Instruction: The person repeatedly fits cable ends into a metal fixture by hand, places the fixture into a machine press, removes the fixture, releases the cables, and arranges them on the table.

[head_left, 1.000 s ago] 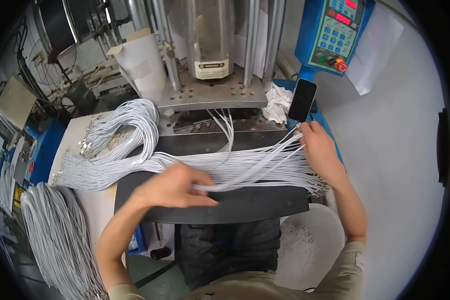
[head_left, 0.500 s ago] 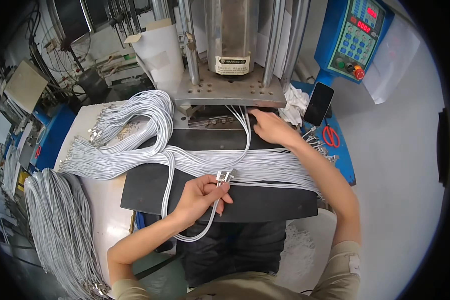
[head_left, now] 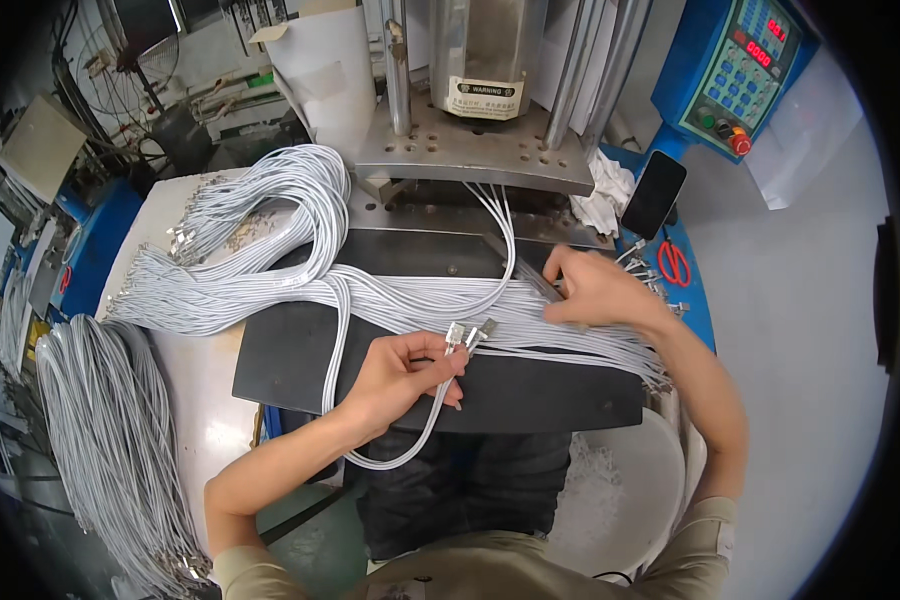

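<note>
Nearer, the left hand [head_left: 407, 378] pinched white cables [head_left: 337, 345] below their connectors [head_left: 456, 335]; farther, the right hand [head_left: 602, 288] gripped a grey bar [head_left: 536, 280].

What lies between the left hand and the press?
Head view: beyond the left hand come its connectors, white cables, then a black surface before the press.

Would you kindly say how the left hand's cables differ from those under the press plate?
The held cables show metal connectors above the left hand; the press cables vanish beneath the press plate. The held cables loop past the front edge of the black board; the press cables curve onto the cable pile. Both are white.
</note>
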Tool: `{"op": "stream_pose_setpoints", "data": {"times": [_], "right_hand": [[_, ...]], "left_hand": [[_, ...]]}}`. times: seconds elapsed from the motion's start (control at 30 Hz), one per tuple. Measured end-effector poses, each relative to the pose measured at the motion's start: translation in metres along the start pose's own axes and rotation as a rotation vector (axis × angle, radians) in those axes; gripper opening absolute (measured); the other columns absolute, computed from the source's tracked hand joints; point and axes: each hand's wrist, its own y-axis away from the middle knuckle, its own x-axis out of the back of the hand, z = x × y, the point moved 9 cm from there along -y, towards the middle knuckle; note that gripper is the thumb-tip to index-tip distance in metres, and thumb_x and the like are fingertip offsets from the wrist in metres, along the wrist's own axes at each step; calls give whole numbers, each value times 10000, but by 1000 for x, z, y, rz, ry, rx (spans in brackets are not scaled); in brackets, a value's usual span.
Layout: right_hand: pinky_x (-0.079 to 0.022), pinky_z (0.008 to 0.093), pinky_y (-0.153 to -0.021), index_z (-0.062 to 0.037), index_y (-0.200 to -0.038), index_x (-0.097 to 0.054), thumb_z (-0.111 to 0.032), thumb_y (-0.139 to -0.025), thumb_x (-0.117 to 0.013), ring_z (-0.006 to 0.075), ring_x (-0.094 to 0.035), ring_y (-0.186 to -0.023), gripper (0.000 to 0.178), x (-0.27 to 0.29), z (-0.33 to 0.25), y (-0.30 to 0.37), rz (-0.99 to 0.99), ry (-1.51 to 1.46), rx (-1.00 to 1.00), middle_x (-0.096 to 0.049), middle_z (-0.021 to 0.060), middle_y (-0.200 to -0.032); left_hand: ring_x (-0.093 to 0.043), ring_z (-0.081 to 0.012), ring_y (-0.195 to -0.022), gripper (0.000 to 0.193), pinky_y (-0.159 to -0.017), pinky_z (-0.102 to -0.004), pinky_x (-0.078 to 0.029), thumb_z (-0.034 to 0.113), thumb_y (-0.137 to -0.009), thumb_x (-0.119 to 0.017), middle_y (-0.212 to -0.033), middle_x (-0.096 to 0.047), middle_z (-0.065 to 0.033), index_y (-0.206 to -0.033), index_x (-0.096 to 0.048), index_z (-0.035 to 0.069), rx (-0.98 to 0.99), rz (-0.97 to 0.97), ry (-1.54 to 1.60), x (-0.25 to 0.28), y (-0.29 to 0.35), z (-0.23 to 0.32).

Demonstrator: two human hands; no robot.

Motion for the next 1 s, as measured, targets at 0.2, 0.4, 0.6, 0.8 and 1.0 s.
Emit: {"op": "stream_pose_setpoints", "data": {"times": [0.2, 0.4, 0.6, 0.8, 1.0], "right_hand": [[-563, 317, -589, 10, -1104, -605, -199, -971, -681, 174, -724, -818, 260, -43, -23, 27, -250, -1267, -149, -704, 93, -860], [-562, 274, -483, 57, -994, -627, -244, -1041, -622, 167, -735, -678, 305, -32, -61, 2, -236, -1290, 55, -707, 125, -814], [-515, 260, -399, 72, -1036, -634, -258, -1049, -609, 170, -694, -541, 331, -48, -67, -3, -258, -1240, 56, -680, 131, -761], [-453, 241, -363, 82, -1065, -644, -270, -1067, -576, 140, -646, -482, 359, -59, -66, 0, -350, -1410, 2, -651, 106, -719], [-346, 208, -351, 61, -1152, -650, -274, -1093, -535, 71, -534, -415, 358, -63, -72, 10, -434, -1457, 1, -644, 80, -708]], "left_hand": [[-689, -136, -698, 171, -649, -297, -584, 139, -977, -735, -854, -711, -87, -892, -666, 8, 3, -16, -4, 6, -2, -5], [-673, -131, -674, 139, -630, -284, -562, 112, -965, -743, -844, -726, -93, -906, -650, 27, 41, -50, -3, 4, -1, -5], [-673, -129, -672, 122, -640, -277, -561, 104, -966, -738, -860, -741, -105, -978, -644, 27, 46, -51, 6, 0, 2, -5], [-717, -153, -727, 136, -688, -278, -577, 89, -957, -743, -893, -758, -127, -1014, -651, 7, 34, -58, 65, -2, 0, 0], [-747, -172, -779, 130, -733, -294, -589, 73, -938, -760, -898, -768, -139, -994, -680, -13, -35, -55, 33, 1, 1, 0]]}}
